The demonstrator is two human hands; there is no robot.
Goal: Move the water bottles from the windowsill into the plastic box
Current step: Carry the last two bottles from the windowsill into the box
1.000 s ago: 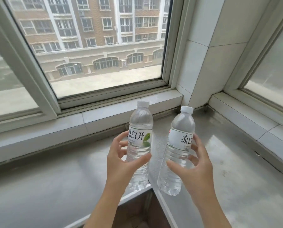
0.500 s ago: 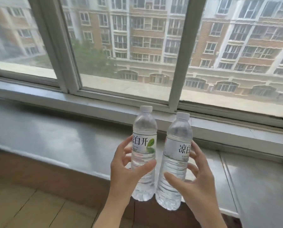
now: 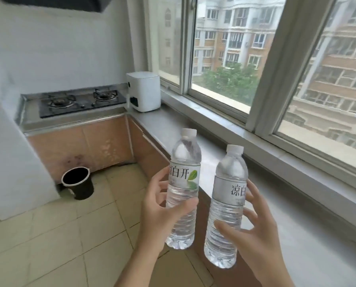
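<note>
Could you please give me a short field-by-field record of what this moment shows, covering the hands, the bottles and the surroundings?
left hand: grips the left bottle, upright, white cap on
right hand: grips the right bottle, upright, white cap on
bottles: both clear, lifted off the windowsill, apart from each other
plastic box: not in view
stove: two burners, on the counter at the far left
white appliance: stands on the sill's far end, beside the stove
black bin: on the tiled floor under the counter

Daylight pours through tall windows (image 3: 224,59) on the right; far left, a gas hob (image 3: 80,101) tops tan cabinets (image 3: 80,146) above beige floor tiles (image 3: 49,235).
</note>
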